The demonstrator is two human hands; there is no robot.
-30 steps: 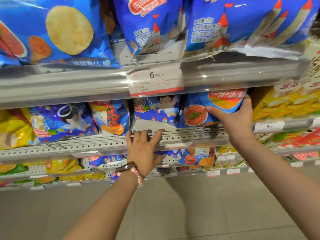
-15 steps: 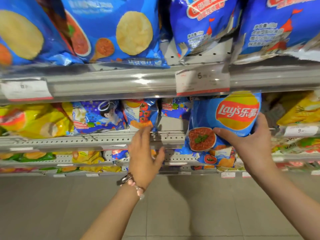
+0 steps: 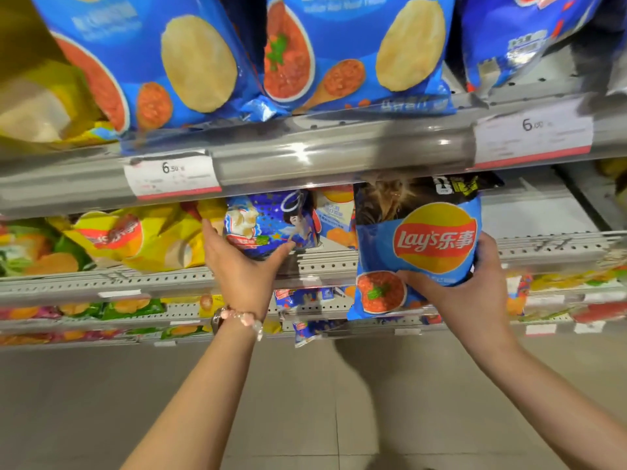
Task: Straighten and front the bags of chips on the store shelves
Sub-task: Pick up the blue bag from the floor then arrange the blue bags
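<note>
Blue Lay's bag (image 3: pixel 420 252) in right hand (image 3: pixel 475 293); angel-print bag (image 3: pixel 271 225) in left hand (image 3: pixel 241 269).

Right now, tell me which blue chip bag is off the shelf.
The blue Lay's bag gripped by the right hand. It hangs before the shelf edge; the angel-print bag sits shelved.

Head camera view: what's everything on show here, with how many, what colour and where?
Lay's bag: one, blue, held off the middle shelf, right.
Angel bag: one, dark blue, middle shelf, centre.
Yellow bags: number unclear, middle shelf, left.
Big bags: at least three, blue, top shelf.
Price tags: two, white with red edge, top shelf rail.
Lower bags: many, mixed colours, bottom shelves.
Floor: grey tiles.
Bracelet: one, pink beads, left wrist.
Left hand: grip on the angel bag.
Right hand: grip on the Lay's bag.
</note>
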